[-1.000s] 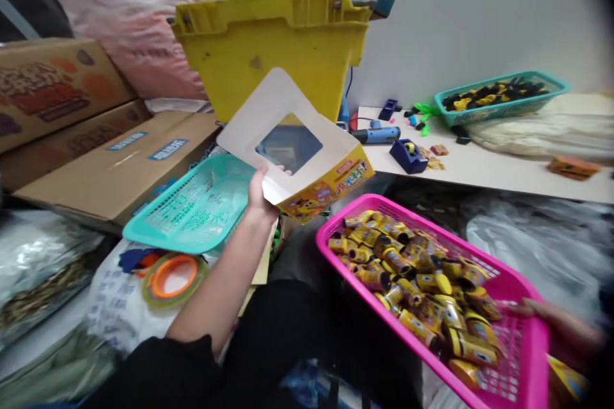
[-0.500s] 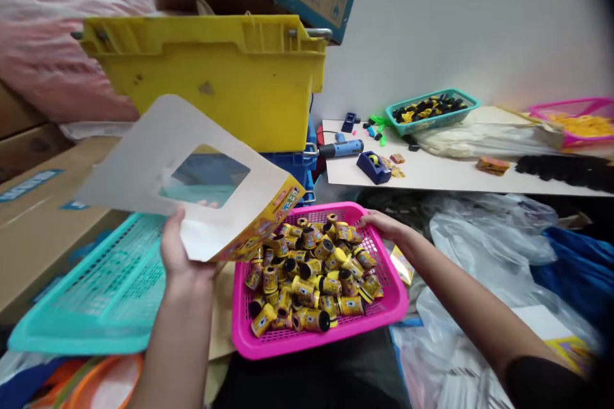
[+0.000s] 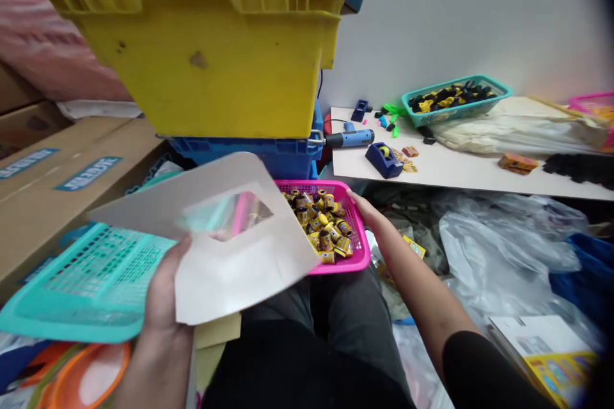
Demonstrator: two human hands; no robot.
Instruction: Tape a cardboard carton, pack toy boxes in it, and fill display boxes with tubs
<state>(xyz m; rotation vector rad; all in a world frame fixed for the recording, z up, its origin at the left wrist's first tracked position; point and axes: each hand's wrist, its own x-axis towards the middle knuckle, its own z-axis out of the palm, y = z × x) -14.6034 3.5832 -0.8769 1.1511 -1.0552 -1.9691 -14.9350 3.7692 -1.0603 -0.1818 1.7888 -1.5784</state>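
Note:
My left hand (image 3: 167, 281) grips a folded cardboard display box (image 3: 249, 275) by its edge. Its white inner side faces me, and a cut-out window shows things behind it. Over my lap, a pink plastic basket (image 3: 357, 262) holds many small yellow-and-black printed tubs (image 3: 329, 223); the cardboard hides its left part. At the basket's far right rim, my right hand (image 3: 362, 208) has its fingers closed on the edge.
Left of me lies a turquoise basket (image 3: 91, 323) beside cardboard boxes (image 3: 81, 140). A yellow crate (image 3: 206, 70) stands ahead on a blue crate (image 3: 244, 150). On the white table (image 3: 451, 169) are a tape dispenser (image 3: 384, 160) and another turquoise basket (image 3: 432, 116). Plastic bags (image 3: 499, 255) lie right.
The cardboard has swung lower and to the right, across the pink basket, and its printed side no longer shows. The basket appears farther from me, and my view has shifted down.

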